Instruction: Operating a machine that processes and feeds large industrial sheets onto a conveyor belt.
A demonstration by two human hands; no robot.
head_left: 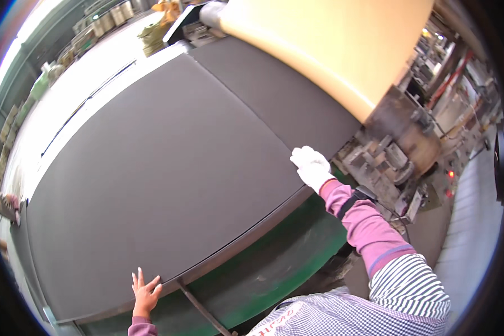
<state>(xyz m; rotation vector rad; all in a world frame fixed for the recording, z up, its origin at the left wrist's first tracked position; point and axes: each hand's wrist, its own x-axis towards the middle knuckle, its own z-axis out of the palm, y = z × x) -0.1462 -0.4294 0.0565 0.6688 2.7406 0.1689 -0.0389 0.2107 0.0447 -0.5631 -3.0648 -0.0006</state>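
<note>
A broad, matt dark-grey flat sheet (pixel 162 157) is spread before the person, above a green-painted curved metal panel (pixel 263 269). It is crossed by a thin straight line (pixel 246 109); whether a seam or an overlapping edge is meant by it cannot be told. The bare left hand (pixel 145 297) is held open, fingers spread, at the sheet's near edge, with nothing seen gripped. The white-gloved right hand (pixel 311 167) is placed by the line's near end; whether the edge is pinched there cannot be told.

If the sheet were pulled harder by one hand than the other, it could be skewed or creased along the line. Misalignment could also be caused by an uncoordinated tug from the co-worker (pixel 8 207) near its far-left corner. Should the rust-brown metal cylinder (pixel 414 140) be turning, which is not shown, the glove or the thin dark cable (pixel 397 218) near the right forearm could be snagged. The bare fingertips could be scraped on the rim.
</note>
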